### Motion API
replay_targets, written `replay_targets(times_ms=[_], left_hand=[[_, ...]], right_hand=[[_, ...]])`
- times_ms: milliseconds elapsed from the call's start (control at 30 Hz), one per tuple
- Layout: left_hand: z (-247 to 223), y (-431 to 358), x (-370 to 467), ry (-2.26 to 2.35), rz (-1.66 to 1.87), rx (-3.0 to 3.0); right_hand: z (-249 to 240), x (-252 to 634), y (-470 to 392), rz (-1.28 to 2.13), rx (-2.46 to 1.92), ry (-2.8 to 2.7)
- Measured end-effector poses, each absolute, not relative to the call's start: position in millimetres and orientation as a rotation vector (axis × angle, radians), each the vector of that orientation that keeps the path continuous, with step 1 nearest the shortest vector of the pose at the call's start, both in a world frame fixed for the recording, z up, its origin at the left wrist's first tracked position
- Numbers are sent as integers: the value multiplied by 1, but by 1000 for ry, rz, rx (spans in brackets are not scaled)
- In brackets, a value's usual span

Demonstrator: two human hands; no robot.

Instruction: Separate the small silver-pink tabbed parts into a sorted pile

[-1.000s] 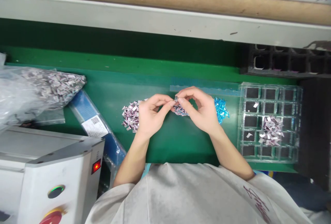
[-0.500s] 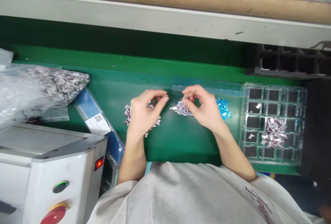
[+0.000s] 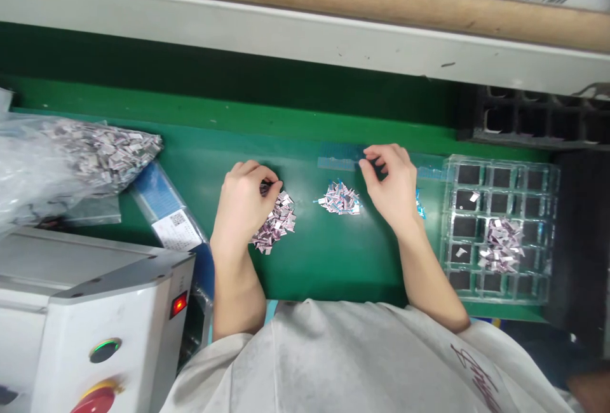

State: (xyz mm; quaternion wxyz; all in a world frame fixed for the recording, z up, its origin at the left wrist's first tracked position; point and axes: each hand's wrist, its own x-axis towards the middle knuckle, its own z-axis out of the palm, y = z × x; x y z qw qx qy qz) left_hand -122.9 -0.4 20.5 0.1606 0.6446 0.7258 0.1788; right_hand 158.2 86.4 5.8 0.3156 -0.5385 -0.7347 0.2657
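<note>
My left hand [image 3: 244,204] is at the upper left edge of a pile of small grey-white and purplish pieces [image 3: 277,225]. Its thumb and forefinger are pinched together; whatever lies between them is too small to make out. Over a clear blue strip [image 3: 337,157] on the mat, my right hand [image 3: 393,185] has thumb and forefinger nearly meeting, and I cannot make out what they hold. Between both hands sits a second pile of similar pieces with blue bits among them [image 3: 340,199]. Small blue pieces [image 3: 420,204] show partly behind my right wrist.
On the right stands a clear compartment tray [image 3: 450,229] with a heap of small pieces. A black divided holder [image 3: 469,127] sits behind it. To the left are a plastic bag of pieces [image 3: 107,152], a labelled blue packet [image 3: 162,190] and a machine with a red button [image 3: 98,397].
My left hand has moved left to the edge of its pile. My right hand has left the middle pile and moved up and right, over the clear blue strip.
</note>
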Motion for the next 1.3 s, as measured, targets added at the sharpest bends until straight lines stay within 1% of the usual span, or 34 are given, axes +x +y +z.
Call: replay_targets(times_ms=[133, 233, 367, 500, 700, 867, 1067, 1133, 1300], left_hand=[[22, -2, -120, 2054, 554, 1786], [26, -5, -116, 2040, 797, 1562], [31, -5, -104, 1812, 1153, 1231], [31, -2, -87, 1587, 1265, 1055], [22, 3, -58, 1464, 1401, 849], [18, 3, -42, 1423, 1430, 821], [8, -1, -39, 1415, 1370, 922], [5, -2, -38, 1422, 1359, 955], [3, -3, -36, 1428, 1373, 1012]], right_hand=[[-6, 165, 95, 550, -1493, -1930], [-13, 165, 97, 502, -1486, -1990], [-18, 163, 97, 414, -1492, -2032], [-20, 165, 99, 405, -1507, -1999], [0, 159, 90, 535, -1362, -1811], [24, 143, 72, 856, -1122, -1722], [26, 133, 62, 1287, -1003, -1622], [25, 131, 61, 1329, -1021, -1622], [22, 131, 60, 1312, -1030, -1660]])
